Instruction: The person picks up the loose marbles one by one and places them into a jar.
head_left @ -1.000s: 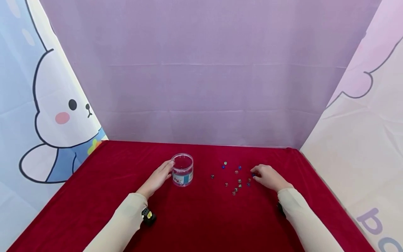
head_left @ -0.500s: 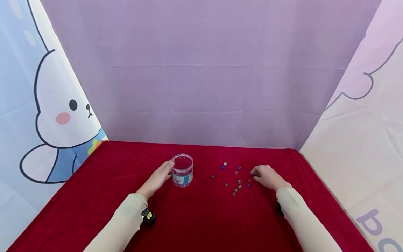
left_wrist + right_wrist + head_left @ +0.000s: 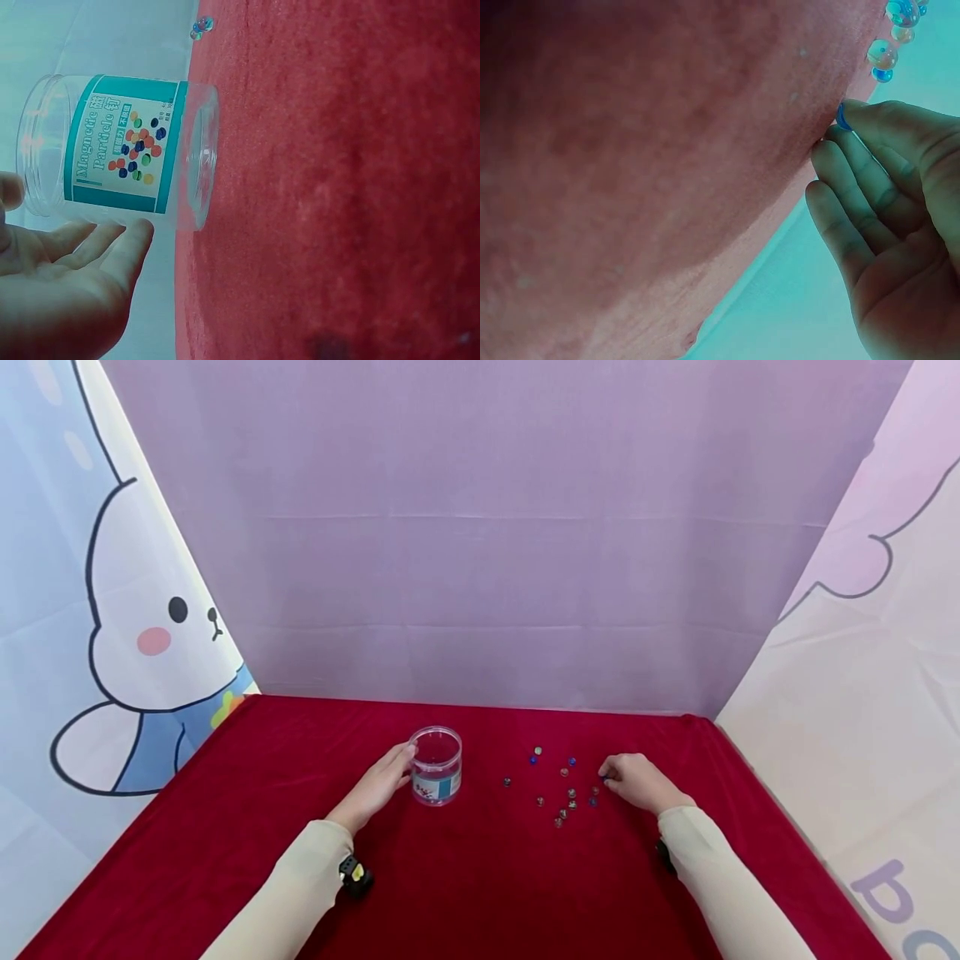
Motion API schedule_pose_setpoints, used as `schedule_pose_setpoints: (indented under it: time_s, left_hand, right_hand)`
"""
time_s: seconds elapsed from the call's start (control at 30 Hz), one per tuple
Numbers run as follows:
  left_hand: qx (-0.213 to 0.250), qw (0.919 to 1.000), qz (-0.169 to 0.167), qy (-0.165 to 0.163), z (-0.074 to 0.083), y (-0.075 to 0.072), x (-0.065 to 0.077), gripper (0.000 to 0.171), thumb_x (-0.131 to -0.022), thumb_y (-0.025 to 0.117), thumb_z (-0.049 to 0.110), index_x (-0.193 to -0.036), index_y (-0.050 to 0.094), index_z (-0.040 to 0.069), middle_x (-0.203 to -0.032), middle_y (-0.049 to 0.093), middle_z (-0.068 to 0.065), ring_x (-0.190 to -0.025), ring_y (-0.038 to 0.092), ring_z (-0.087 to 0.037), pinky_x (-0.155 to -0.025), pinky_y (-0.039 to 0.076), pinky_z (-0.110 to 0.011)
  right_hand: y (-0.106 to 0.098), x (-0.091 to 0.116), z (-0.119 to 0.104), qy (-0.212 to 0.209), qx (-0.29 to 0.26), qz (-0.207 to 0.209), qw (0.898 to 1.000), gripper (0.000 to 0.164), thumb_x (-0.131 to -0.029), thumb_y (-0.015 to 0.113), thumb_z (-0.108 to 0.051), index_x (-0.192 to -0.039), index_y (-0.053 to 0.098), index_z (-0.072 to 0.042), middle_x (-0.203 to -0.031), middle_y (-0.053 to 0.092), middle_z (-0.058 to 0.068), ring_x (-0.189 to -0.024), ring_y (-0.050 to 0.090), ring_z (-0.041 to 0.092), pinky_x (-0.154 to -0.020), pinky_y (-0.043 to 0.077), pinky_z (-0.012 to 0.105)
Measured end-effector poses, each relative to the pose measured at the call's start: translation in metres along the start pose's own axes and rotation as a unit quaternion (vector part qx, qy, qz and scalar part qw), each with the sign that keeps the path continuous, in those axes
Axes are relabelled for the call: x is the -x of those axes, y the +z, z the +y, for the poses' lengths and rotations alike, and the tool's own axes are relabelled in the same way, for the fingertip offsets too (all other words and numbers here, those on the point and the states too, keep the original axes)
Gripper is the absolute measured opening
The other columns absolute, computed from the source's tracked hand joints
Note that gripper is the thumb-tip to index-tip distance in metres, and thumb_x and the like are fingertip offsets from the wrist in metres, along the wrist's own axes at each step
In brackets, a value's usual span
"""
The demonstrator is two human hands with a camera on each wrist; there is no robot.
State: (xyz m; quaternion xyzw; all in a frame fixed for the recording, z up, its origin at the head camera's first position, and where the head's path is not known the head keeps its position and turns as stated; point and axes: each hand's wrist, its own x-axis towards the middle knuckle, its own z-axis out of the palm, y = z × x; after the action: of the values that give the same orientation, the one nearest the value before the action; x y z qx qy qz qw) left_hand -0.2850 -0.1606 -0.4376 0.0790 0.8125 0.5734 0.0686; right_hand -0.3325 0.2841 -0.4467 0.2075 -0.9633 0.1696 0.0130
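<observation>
A clear plastic jar (image 3: 437, 787), its label printed in teal and white, stands upright and lidless on the red cloth. My left hand (image 3: 381, 781) rests against its left side, with extended fingers touching the wall in the left wrist view. To the right, my right hand (image 3: 640, 779) is down at the cloth. Thumb and fingertips pinch a small blue marble (image 3: 843, 117), partly hidden by the thumb. Several glass marbles lie scattered between the jar and that hand, among them a blue marble (image 3: 572, 762) and a clear one with coloured swirls (image 3: 540, 802).
Red cloth (image 3: 465, 893) covers the table. Behind it hangs a purple curtain (image 3: 480, 543). A cartoon-printed sheet (image 3: 150, 577) closes off the left side, and a pale printed sheet (image 3: 870, 710) the right.
Hands, jar and marbles keep nearly the same places. The right fingertips stay at the blue marble, and the whole head view shifts very slightly.
</observation>
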Motion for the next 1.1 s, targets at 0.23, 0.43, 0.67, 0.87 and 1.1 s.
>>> schedule_pose_setpoints:
  time_s: [0.23, 0.43, 0.67, 0.87, 1.1]
  left_hand:
    - [0.014, 0.9999, 0.000, 0.000, 0.0012, -0.0001, 0.0005, 0.066, -0.108, 0.038, 0.044, -0.157, 0.023, 0.002, -0.158, 0.030, -0.021, -0.143, 0.032, -0.041, -0.115, 0.031, -0.053]
    - [0.013, 0.9999, 0.002, -0.006, 0.0023, 0.0001, 0.0011, 0.065, -0.108, 0.038, 0.043, -0.157, 0.023, 0.003, -0.159, 0.030, -0.020, -0.144, 0.031, -0.040, -0.115, 0.031, -0.052]
    - [0.032, 0.9995, 0.000, 0.002, 0.0046, 0.0007, 0.0007, 0.063, -0.111, 0.034, 0.036, -0.156, 0.019, -0.006, -0.158, 0.026, -0.027, -0.144, 0.029, -0.045, -0.115, 0.029, -0.054]
    - [0.027, 0.9996, 0.002, 0.006, 0.0012, 0.0013, -0.0012, 0.064, -0.110, 0.035, 0.040, -0.156, 0.021, -0.003, -0.158, 0.028, -0.024, -0.144, 0.030, -0.042, -0.115, 0.029, -0.053]
    - [0.025, 0.9997, 0.003, 0.003, 0.0000, 0.0019, -0.0019, 0.064, -0.110, 0.035, 0.041, -0.156, 0.022, -0.001, -0.158, 0.029, -0.023, -0.144, 0.031, -0.041, -0.115, 0.030, -0.052]
  right_hand:
    - [-0.0005, -0.0007, 0.0002, 0.003, -0.001, -0.003, 1.000, 0.011, -0.089, 0.073, 0.000, -0.099, 0.072, -0.003, -0.092, 0.068, 0.004, -0.086, 0.065, 0.022, -0.078, 0.059, 0.040]
    - [-0.0017, -0.0015, -0.0012, -0.006, 0.003, 0.001, 1.000, 0.010, -0.089, 0.073, 0.000, -0.098, 0.073, -0.003, -0.091, 0.068, 0.003, -0.085, 0.065, 0.021, -0.078, 0.058, 0.040]
    - [-0.0036, -0.0006, -0.0021, -0.020, 0.005, 0.014, 1.000, 0.009, -0.088, 0.073, 0.001, -0.095, 0.073, -0.004, -0.090, 0.068, 0.003, -0.085, 0.066, 0.021, -0.076, 0.058, 0.038]
    - [-0.0054, -0.0010, -0.0011, -0.025, 0.009, 0.021, 0.999, 0.010, -0.088, 0.073, 0.000, -0.097, 0.073, -0.003, -0.091, 0.068, 0.003, -0.085, 0.066, 0.021, -0.076, 0.058, 0.038]
    - [-0.0090, -0.0016, -0.0055, -0.026, 0.006, 0.026, 0.999, 0.013, -0.089, 0.073, -0.001, -0.102, 0.073, -0.001, -0.095, 0.069, 0.005, -0.088, 0.066, 0.022, -0.078, 0.058, 0.039]
